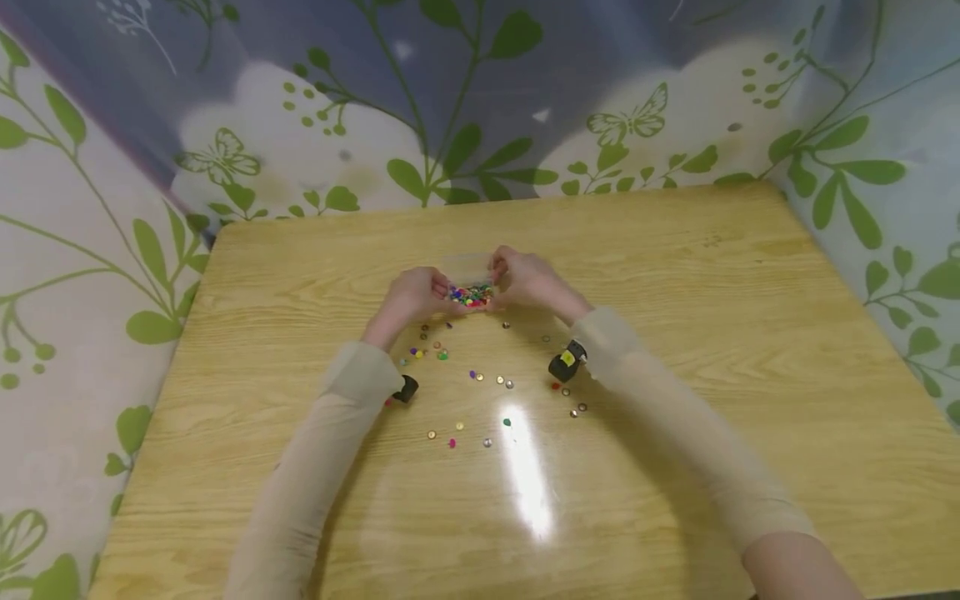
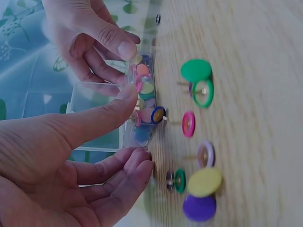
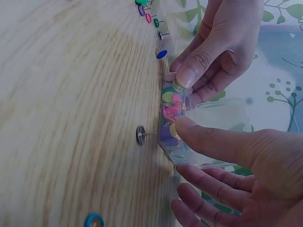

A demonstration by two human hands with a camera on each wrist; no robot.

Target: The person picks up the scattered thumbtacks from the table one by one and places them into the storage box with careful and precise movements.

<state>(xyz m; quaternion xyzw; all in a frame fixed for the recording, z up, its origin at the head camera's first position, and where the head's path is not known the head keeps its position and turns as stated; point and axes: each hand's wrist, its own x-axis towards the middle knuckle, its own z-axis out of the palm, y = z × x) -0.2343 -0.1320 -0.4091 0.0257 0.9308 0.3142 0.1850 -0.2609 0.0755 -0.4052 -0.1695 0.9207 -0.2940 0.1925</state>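
Note:
A small clear plastic box (image 1: 472, 307) stands near the middle of the table, its see-through lid (image 3: 220, 116) swung open on the far side. Inside lies a heap of colourful thumbtacks (image 1: 471, 295). My left hand (image 1: 415, 290) holds the box's left end, with the thumb (image 2: 106, 111) at the front edge. At the opposite end my right hand (image 1: 528, 279) grips it, thumb (image 3: 208, 137) on the near rim and fingers around the side. Several loose thumbtacks are scattered in front of the box, among them a blue one (image 3: 162, 54) and a silver one (image 3: 140, 135).
The wooden table (image 1: 750, 333) has more tacks lying between my forearms, such as a pink one (image 1: 452, 443) and a green one (image 1: 507, 422). Some show their pins. A leaf-patterned covering (image 1: 480, 100) rises behind the table and along both sides.

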